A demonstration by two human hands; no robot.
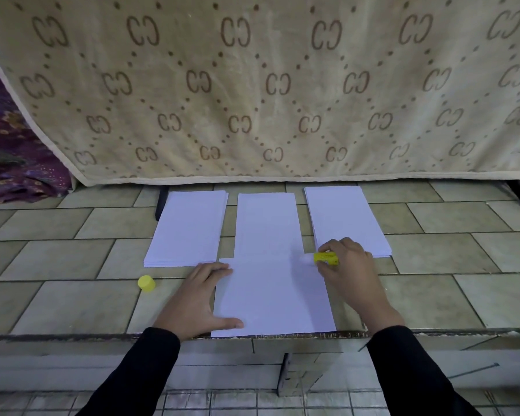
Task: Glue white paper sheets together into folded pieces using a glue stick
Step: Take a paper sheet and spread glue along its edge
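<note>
Tabletop (72, 304), tile-patterned surface, carrying white paper in four lots. Near sheet (273, 298): lies flat at the front centre, its near edge at the tabletop's front edge. Middle sheet (266, 223): directly behind the near sheet, their edges meeting; whether they overlap cannot be told. Left stack (188, 228) and right stack (345, 220): one on either side of the middle sheet, each set apart from it by a narrow strip of bare surface. Glue stick (326, 258): yellow barrel, uncapped, white tip pointing left at the near sheet's far right corner. Cap (146, 283): yellow, loose on the tabletop, left of the near sheet and just in front of the left stack. Left hand (198, 298): flat, fingers straight and spread, resting on the near sheet's left edge with the thumb on the paper. Right hand (347, 265): fingers curled round the glue stick, gripping it. Black sleeves (138, 370) on both arms. Behind: beige patterned blanket (252, 85) hanging to the tabletop; purple cloth (9, 151) at far left.
</note>
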